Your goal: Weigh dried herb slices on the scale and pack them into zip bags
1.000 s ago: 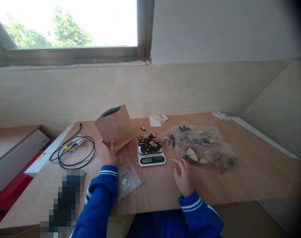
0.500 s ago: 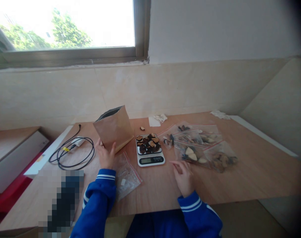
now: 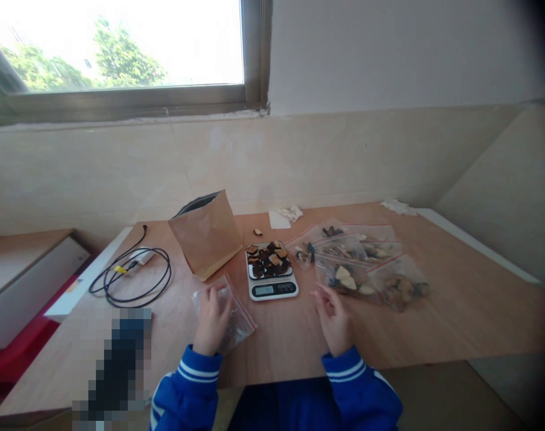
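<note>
Head view: left hand (image 3: 212, 320) is partly covering clear bag (image 3: 239, 322), grip unclear, apart from loosely curled right hand (image 3: 333, 318); scale (image 3: 273, 291) is sitting between, beyond.

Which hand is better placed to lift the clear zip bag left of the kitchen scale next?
Probably the left hand: it is over the clear zip bag, whereas the right hand is right of the kitchen scale, beside the filled zip bags.
</note>
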Action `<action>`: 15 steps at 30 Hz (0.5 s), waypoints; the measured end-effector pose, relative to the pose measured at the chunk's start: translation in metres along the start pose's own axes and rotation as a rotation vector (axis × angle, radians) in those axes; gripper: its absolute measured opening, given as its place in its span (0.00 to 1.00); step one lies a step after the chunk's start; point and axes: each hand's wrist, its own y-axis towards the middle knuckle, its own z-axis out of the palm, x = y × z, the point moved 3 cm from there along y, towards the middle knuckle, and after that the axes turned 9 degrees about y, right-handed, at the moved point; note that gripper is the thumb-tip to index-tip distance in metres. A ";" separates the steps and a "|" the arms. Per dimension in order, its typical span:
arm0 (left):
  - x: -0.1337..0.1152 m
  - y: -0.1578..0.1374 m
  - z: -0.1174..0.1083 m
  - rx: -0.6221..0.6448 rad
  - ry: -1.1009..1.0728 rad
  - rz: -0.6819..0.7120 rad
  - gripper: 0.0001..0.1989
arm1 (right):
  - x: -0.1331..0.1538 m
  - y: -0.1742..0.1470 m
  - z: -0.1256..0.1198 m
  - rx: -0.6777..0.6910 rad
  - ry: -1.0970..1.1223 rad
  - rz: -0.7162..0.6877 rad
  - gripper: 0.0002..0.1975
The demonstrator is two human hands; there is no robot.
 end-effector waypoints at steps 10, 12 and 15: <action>-0.004 -0.006 0.014 0.132 0.237 0.054 0.15 | 0.005 0.004 0.006 0.087 -0.013 -0.121 0.15; -0.005 -0.004 0.012 0.124 0.236 0.065 0.10 | 0.007 0.004 0.008 0.122 -0.037 -0.149 0.14; -0.006 -0.003 0.012 0.123 0.225 0.049 0.07 | 0.011 0.002 0.012 0.201 -0.063 -0.192 0.13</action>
